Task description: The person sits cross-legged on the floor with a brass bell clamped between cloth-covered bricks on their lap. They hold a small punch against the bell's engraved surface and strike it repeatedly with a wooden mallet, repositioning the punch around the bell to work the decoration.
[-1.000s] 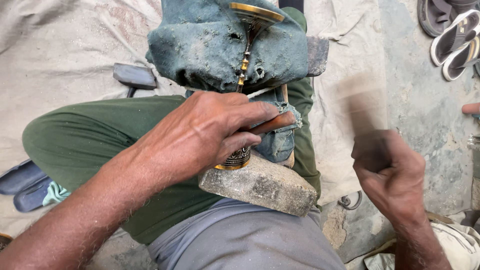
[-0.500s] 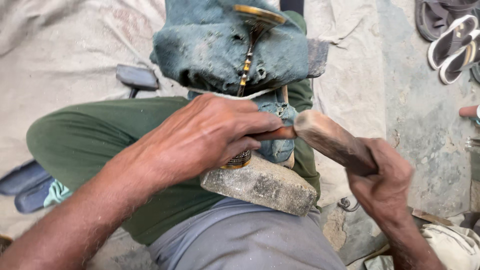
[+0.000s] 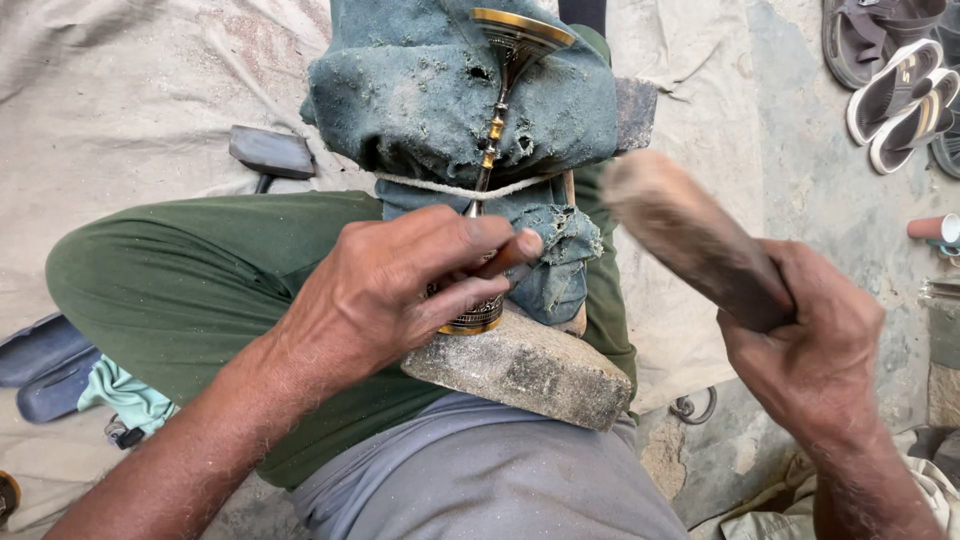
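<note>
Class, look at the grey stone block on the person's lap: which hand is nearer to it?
Left. The left hand sits just above the stone block; the right hand is off to its right, gripping a wooden mallet.

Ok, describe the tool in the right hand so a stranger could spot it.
Start at the blue cloth bundle on the lap. Right of it, the right hand grips a wooden mallet: thick, round, pale and blurred, unlike the thin chisel in the left hand.

Blurred mallet (image 3: 690, 240) head, perhaps wooden
</note>
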Available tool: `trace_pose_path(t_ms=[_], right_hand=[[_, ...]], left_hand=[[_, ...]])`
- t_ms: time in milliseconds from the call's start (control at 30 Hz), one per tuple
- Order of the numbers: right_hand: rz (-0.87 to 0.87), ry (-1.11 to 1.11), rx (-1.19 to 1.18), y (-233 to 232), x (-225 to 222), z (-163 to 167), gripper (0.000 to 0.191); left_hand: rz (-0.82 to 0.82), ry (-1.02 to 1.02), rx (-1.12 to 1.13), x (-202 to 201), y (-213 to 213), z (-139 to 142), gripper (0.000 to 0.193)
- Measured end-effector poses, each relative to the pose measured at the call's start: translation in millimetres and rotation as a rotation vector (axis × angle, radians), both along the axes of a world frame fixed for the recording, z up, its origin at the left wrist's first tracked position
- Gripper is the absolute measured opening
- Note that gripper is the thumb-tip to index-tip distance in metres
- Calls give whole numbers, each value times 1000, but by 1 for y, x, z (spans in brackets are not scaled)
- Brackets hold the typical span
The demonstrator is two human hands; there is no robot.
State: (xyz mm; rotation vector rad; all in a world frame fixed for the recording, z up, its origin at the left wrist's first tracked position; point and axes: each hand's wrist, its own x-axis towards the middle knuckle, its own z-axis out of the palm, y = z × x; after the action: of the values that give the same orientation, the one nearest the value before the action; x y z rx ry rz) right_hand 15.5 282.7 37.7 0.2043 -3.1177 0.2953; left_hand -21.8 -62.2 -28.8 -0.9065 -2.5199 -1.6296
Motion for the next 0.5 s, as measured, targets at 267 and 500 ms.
trace_pose_path(t_ms=[267, 500], right_hand=[[149, 95, 62, -23, -8, 23, 19], [202, 149, 125, -22, -7, 5, 19]], left_hand=[[-7, 19, -21, -2, 1, -2, 41], [-45, -5, -26, -7, -3, 0, 42]])
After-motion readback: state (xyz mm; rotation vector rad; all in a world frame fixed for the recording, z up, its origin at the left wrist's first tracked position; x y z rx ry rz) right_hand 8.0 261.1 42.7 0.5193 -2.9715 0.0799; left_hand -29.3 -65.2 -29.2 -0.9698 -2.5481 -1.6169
